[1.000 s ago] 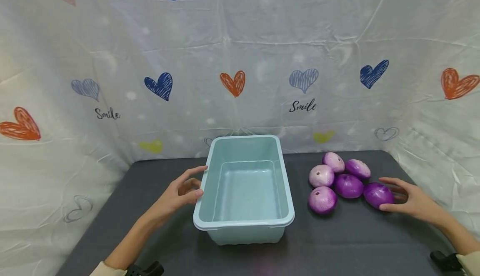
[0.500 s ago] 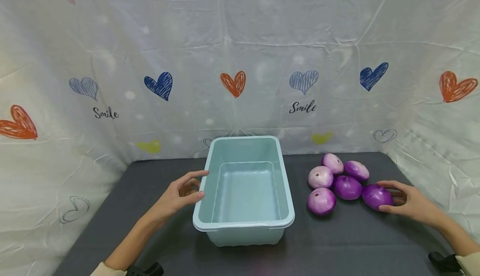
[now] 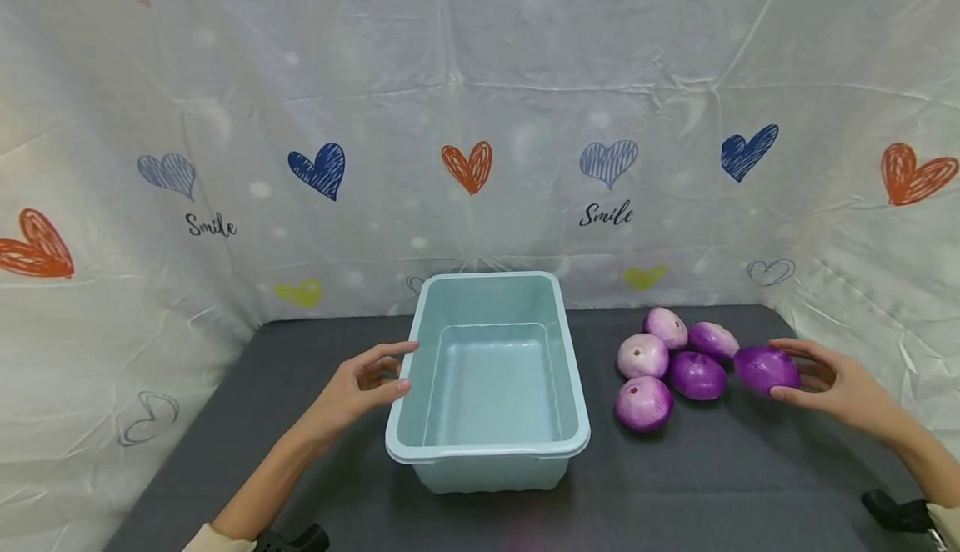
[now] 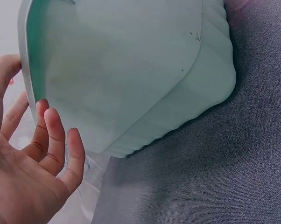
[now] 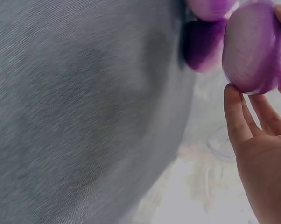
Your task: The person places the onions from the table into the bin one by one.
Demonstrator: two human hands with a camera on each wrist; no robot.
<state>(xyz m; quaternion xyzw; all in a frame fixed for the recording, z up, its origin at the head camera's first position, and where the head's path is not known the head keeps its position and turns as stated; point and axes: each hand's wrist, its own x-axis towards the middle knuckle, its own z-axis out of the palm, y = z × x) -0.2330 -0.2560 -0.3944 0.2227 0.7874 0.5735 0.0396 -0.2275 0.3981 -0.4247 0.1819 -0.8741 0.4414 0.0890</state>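
The right hand (image 3: 840, 381) gripped a dark purple onion (image 3: 767, 368), fingers and thumb curled round it, near the right edge of the desk (image 3: 720, 485). In the right wrist view the fingertips (image 5: 234, 112) pressed against the onion's underside. Whether the onion rested on the desk or was held just clear of it could not be told. Four more onions (image 3: 667, 364) lay clustered just beside it toward the centre, near the far right corner of the desk.

The left hand (image 3: 360, 387) rested at the left wall of the light blue bin (image 3: 577, 402), fingers relaxed and apart, holding nothing; the thumb lay at the bin's rim. The bin stood upright at the middle of the desk, reaching toward its far edge, with nothing inside. A heart-printed cloth (image 3: 465, 118) hung behind the desk.
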